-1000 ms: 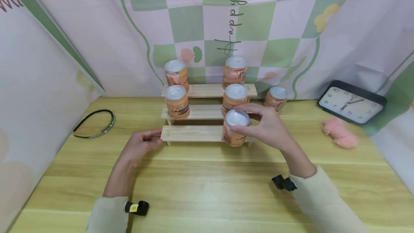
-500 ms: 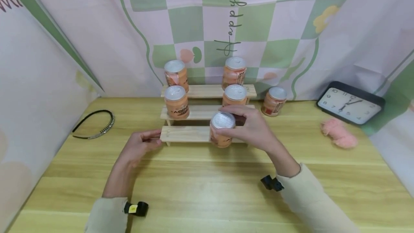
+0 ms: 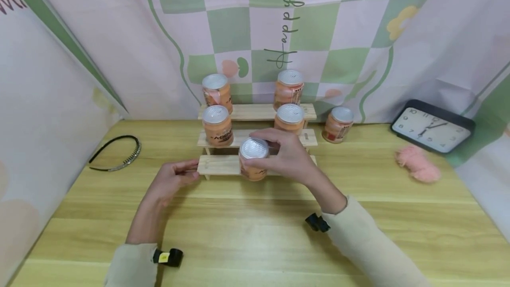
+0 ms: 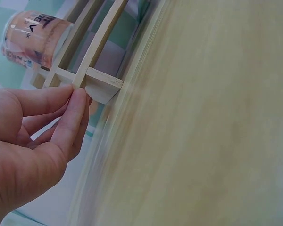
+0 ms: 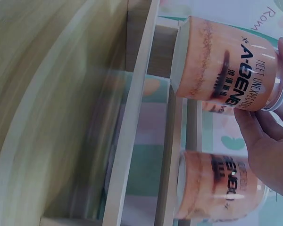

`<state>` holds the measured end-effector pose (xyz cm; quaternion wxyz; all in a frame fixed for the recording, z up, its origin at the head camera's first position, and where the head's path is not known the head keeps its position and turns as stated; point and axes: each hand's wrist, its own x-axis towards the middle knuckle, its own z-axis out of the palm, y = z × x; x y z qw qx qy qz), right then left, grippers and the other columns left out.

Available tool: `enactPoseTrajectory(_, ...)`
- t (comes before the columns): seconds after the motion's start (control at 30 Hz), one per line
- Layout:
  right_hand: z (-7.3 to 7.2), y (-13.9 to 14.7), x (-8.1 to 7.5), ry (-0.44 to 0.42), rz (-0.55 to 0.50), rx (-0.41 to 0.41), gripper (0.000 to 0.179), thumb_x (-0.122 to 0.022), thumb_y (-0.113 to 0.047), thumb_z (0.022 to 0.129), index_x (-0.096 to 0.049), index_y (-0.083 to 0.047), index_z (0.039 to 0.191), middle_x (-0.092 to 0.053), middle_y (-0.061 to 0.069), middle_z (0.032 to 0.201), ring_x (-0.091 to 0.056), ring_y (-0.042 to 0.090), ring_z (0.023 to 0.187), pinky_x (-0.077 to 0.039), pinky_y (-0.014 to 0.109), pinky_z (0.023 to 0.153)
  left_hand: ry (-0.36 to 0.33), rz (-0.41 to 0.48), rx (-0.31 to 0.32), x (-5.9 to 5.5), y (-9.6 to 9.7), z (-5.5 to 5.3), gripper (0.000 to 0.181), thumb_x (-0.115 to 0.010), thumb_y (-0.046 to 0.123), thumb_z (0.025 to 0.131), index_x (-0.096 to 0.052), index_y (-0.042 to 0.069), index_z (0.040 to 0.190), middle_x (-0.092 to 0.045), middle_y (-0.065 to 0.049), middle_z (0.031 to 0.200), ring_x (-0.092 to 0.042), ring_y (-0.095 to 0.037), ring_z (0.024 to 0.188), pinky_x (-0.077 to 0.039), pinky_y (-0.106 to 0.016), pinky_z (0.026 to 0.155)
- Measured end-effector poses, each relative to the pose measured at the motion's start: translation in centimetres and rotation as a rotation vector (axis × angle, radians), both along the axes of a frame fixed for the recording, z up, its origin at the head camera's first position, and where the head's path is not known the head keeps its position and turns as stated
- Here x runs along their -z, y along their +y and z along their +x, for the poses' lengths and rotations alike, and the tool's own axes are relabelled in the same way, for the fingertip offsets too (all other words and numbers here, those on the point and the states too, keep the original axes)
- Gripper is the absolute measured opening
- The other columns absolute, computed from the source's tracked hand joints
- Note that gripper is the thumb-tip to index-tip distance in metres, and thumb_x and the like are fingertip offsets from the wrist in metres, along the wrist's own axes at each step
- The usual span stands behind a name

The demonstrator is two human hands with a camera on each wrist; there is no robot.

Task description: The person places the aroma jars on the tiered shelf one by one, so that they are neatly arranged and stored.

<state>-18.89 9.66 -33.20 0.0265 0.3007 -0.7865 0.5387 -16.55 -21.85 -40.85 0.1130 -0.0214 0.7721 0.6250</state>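
My right hand (image 3: pixel 290 157) grips an orange can (image 3: pixel 253 148) with a silver lid by its upper part. The can is upright at the front of the lowest step of a three-tier wooden rack (image 3: pixel 219 165); in the right wrist view, a gap shows between its base and that board. At the rack's left end my left hand (image 3: pixel 172 180) pinches the lowest board (image 4: pixel 95 56) between thumb and fingers. Similar cans stand on the middle step, left (image 3: pixel 217 126) and right (image 3: pixel 290 116), and on the top step, left (image 3: pixel 217 87) and right (image 3: pixel 289 88).
Another can (image 3: pixel 338 125) stands on the table (image 3: pixel 239 234) right of the rack. Farther right are a black-framed clock (image 3: pixel 432 126) and a pink bundle of yarn (image 3: pixel 418 164). A black headband (image 3: pixel 119 153) lies at left. A patterned curtain (image 3: pixel 275 25) hangs behind the rack.
My right hand has carried the can leftward along the lowest step, from its right end to about the middle. My left hand stays on the rack's left end.
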Motion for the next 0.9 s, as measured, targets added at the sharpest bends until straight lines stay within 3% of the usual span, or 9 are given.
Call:
enactPoseTrajectory(0.23,0.0,-1.1,0.3,0.054,0.05,0.021,0.058,-0.093,-0.016,0.073,-0.07,0.002,0.123,-0.07,0.011,0.122,-0.067,0.021,0.098,-0.058,0.035,0.077,0.001,0.0,0.001,0.0,0.0,0.0,0.045,-0.063,-0.001,0.097,-0.056,-0.002,0.141,-0.06,-0.022,0.138,-0.06,-0.031,0.122,-0.051,-0.033,0.097)
enactPoseTrajectory(0.57,-0.2,-3.0,0.9,0.068,0.091,0.059,0.059,-0.094,-0.027,0.072,-0.073,-0.003,0.122,-0.07,0.006,0.124,-0.064,0.019,0.112,-0.054,0.037,0.088,0.01,-0.007,0.009,0.0,-0.1,0.2,0.045,-0.064,0.001,0.097,-0.055,-0.003,0.141,-0.059,-0.022,0.139,-0.058,-0.033,0.124,-0.05,-0.033,0.098)
enactPoseTrajectory(0.73,-0.5,-3.8,1.2,0.09,0.067,0.041,0.053,-0.094,-0.027,0.073,-0.075,-0.007,0.118,-0.072,0.002,0.119,-0.065,0.015,0.108,-0.054,0.036,0.088,0.016,-0.001,0.009,0.1,-0.1,0.1,0.044,-0.064,0.001,0.097,-0.056,-0.003,0.141,-0.059,-0.022,0.139,-0.058,-0.032,0.124,-0.05,-0.032,0.097)
enactPoseTrajectory(0.9,-0.7,-4.6,1.7,0.121,0.061,0.054,0.055,-0.094,-0.025,0.073,-0.074,-0.004,0.119,-0.071,0.008,0.121,-0.065,0.018,0.111,-0.054,0.035,0.09,0.022,-0.005,0.005,0.2,-0.1,0.1,0.044,-0.064,0.001,0.097,-0.056,-0.003,0.14,-0.06,-0.022,0.138,-0.059,-0.031,0.123,-0.051,-0.029,0.094)
